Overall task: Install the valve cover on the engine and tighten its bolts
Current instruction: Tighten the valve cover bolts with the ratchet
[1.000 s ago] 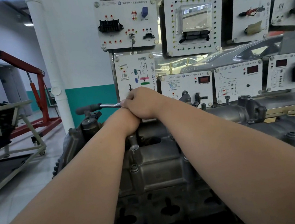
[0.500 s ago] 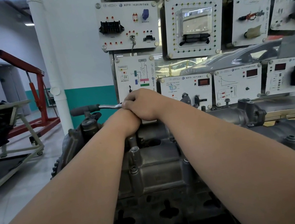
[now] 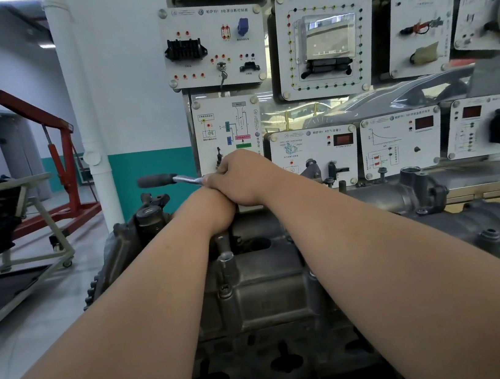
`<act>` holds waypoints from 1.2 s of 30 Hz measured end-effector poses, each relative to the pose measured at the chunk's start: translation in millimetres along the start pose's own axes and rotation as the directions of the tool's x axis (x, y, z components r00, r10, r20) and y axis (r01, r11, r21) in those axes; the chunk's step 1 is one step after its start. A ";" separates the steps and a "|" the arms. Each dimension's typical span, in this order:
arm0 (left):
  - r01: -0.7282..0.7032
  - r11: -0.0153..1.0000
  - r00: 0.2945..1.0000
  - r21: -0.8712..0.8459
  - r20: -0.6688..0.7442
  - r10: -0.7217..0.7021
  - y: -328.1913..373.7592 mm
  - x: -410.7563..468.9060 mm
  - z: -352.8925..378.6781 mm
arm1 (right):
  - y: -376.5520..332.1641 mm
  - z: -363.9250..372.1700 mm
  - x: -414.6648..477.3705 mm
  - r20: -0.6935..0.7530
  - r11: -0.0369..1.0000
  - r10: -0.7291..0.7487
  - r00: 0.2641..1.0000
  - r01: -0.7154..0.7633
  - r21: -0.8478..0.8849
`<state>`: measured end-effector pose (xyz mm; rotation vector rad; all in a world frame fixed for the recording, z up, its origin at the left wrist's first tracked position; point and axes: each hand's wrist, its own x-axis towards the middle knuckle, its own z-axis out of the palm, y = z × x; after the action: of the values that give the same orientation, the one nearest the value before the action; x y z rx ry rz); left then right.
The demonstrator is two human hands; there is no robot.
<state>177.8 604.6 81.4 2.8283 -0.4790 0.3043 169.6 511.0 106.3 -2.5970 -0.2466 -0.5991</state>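
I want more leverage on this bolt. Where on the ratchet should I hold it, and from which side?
Take the dark grip at the left end of the ratchet, closing your fingers round it from above. The handle lies about level and points left, and it is bare out there. The right hand sits near the head, where leverage is likely least.

An automotive training workshop: wall-mounted electrical demonstration panels (image 3: 326, 42), a red engine hoist (image 3: 57, 152), and a bare engine (image 3: 263, 296) mark it.
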 end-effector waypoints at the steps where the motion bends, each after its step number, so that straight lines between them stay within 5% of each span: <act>1: 0.018 1.000 1.000 -0.001 0.019 -0.018 1.1 -1.7 0.1 | 0.1 1.3 1.7 -0.039 0.998 0.044 0.998 -0.046 -0.048; 6: 0.117 0.993 0.985 0.035 -0.131 -0.111 -2.6 -6.1 2.3 | -2.2 3.4 0.0 -0.150 0.985 0.120 0.981 -0.136 -0.101; 16: -0.036 0.995 0.999 0.090 -0.014 0.037 -1.3 -3.2 0.8 | -0.5 -5.8 -7.8 0.060 0.990 -0.065 0.996 0.057 0.127; 22: 0.105 0.994 0.992 0.027 -0.074 -0.103 0.3 -3.3 2.9 | -1.0 2.0 0.5 -0.081 0.988 0.087 0.993 -0.096 -0.121; 32: -0.037 0.998 0.999 0.054 -0.007 0.038 1.6 -3.6 -2.1 | -0.8 -3.4 -9.1 0.076 0.990 -0.105 0.992 0.097 0.099; 36: 0.040 0.998 0.999 -0.046 -0.027 -0.041 1.7 -3.3 1.7 | 0.1 1.9 -0.8 0.019 0.998 -0.008 1.000 0.009 -0.056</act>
<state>174.4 603.5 79.3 2.7818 -0.4164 0.3204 169.6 511.7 104.4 -2.6581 -0.2503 -0.5927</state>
